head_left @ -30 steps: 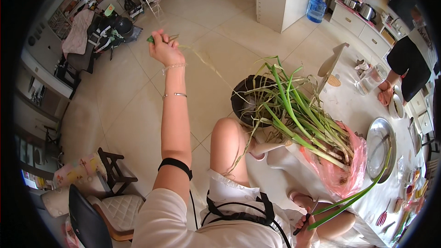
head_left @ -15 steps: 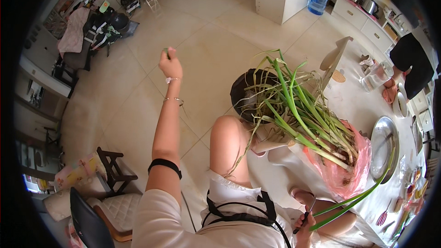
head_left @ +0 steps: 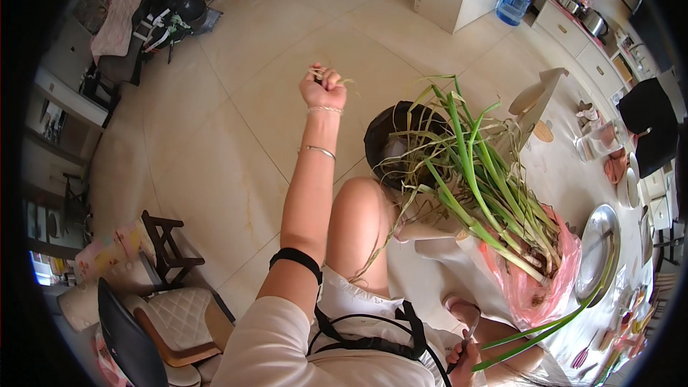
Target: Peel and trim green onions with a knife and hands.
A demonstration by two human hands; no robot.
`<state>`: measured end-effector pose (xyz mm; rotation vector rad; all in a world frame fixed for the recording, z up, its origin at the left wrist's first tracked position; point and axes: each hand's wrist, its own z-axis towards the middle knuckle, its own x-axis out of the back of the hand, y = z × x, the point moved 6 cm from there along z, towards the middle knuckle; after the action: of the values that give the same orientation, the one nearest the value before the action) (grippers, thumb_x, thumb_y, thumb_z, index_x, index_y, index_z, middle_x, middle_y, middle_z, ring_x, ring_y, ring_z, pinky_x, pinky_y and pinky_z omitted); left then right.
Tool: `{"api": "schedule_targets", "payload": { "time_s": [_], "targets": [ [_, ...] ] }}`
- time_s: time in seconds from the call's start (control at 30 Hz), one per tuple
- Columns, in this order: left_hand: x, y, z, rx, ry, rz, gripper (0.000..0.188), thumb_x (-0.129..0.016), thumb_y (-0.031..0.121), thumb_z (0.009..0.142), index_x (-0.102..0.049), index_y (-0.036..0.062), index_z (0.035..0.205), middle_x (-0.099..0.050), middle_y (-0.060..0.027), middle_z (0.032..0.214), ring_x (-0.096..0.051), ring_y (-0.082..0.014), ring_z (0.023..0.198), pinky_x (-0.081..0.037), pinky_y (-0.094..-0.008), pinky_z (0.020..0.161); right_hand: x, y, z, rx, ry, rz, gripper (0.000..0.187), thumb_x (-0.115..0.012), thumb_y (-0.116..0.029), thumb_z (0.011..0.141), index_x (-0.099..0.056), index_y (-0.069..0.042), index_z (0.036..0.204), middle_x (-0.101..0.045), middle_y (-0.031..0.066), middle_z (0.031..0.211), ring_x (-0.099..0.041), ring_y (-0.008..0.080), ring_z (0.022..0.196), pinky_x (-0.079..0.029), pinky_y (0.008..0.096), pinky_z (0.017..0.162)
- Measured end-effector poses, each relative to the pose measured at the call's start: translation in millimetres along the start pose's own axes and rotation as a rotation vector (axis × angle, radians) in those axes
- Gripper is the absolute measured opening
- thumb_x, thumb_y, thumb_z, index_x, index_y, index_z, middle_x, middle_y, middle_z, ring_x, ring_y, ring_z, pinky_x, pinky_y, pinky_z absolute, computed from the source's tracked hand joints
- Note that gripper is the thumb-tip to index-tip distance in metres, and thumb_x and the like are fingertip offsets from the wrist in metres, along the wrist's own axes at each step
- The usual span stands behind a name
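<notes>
My left hand (head_left: 324,87) is closed, stretched out over the floor, with thin withered leaf scraps (head_left: 349,82) poking out of the fist. Close to my body on the right, my right hand (head_left: 466,360) grips a knife (head_left: 473,324) with a dark handle, blade up. A long green onion (head_left: 527,335) runs from that hand toward the oval metal tray (head_left: 586,272). On the table's near corner, a heap of green onions (head_left: 494,193) with dry tips lies partly on a pink plastic bag (head_left: 512,288). Its leaves hang over a black bin (head_left: 381,145).
The white-covered table (head_left: 559,165) fills the right side, with a glass jar (head_left: 600,142), bowls (head_left: 628,185) and a whisk (head_left: 580,355). A person in black (head_left: 651,118) stands at its far side. A small dark stool (head_left: 168,247) and padded seat (head_left: 179,319) are at left.
My left hand has swung right, nearer the black bin, and wispy scraps now show at its fingers. My right hand keeps the knife and green onion, shifted slightly left in view.
</notes>
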<state>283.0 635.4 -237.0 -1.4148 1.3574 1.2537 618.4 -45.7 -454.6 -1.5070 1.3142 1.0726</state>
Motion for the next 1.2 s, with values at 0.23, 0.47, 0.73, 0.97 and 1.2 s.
{"api": "schedule_targets", "payload": {
  "time_s": [0.23,0.47,0.73,0.97,1.2],
  "targets": [
    [128,-38,24,0.152,0.303,0.039,0.018,-0.039,0.012,0.095,-0.05,0.0033,0.083,-0.05,-0.006,0.069,-0.046,-0.0167,0.056,-0.041,-0.0227,0.047,-113,15,34,0.06,0.915,-0.585,0.037,-0.046,-0.029,0.097,-0.052,-0.008,0.127,-0.047,-0.0005,0.066,-0.041,0.0108,0.047,-0.036,0.0249,0.04],
    [210,-82,-10,0.83,0.146,1.208,0.046,-0.061,0.036,0.089,-0.053,0.0005,0.117,-0.062,-0.0127,0.097,-0.06,-0.0264,0.078,-0.05,-0.0389,0.08,-117,9,37,0.089,1.018,-0.668,0.035,-0.043,-0.025,0.099,-0.053,-0.007,0.127,-0.045,-0.0031,0.061,-0.039,0.0075,0.041,-0.033,0.0225,0.031],
    [188,12,21,0.222,0.242,1.603,0.057,-0.069,0.033,0.083,-0.05,-0.0038,0.122,-0.064,-0.0178,0.105,-0.065,-0.0244,0.085,-0.052,-0.0321,0.073,-143,20,49,0.037,0.979,-0.769,0.035,-0.046,-0.027,0.098,-0.053,-0.009,0.127,-0.04,-0.0055,0.066,-0.038,0.0056,0.052,-0.031,0.0188,0.042],
    [249,-19,14,0.076,0.165,1.693,0.048,-0.071,0.025,0.081,-0.058,0.0013,0.121,-0.064,-0.0164,0.113,-0.061,-0.0304,0.105,-0.049,-0.0353,0.086,-136,20,46,-0.029,1.062,-0.877,0.037,-0.05,-0.034,0.094,-0.059,-0.014,0.124,-0.036,-0.0089,0.067,-0.036,0.0046,0.058,-0.029,0.0191,0.048],
    [154,-62,-33,-0.458,-0.945,2.226,0.053,-0.059,0.033,0.088,-0.05,0.0029,0.132,-0.045,-0.015,0.14,-0.033,-0.0391,0.134,-0.031,-0.0464,0.109,-138,24,40,-0.035,1.119,-0.953,0.038,-0.047,-0.036,0.096,-0.06,-0.014,0.123,-0.038,-0.0077,0.068,-0.037,0.0045,0.061,-0.033,0.0212,0.053]
  ]
}}
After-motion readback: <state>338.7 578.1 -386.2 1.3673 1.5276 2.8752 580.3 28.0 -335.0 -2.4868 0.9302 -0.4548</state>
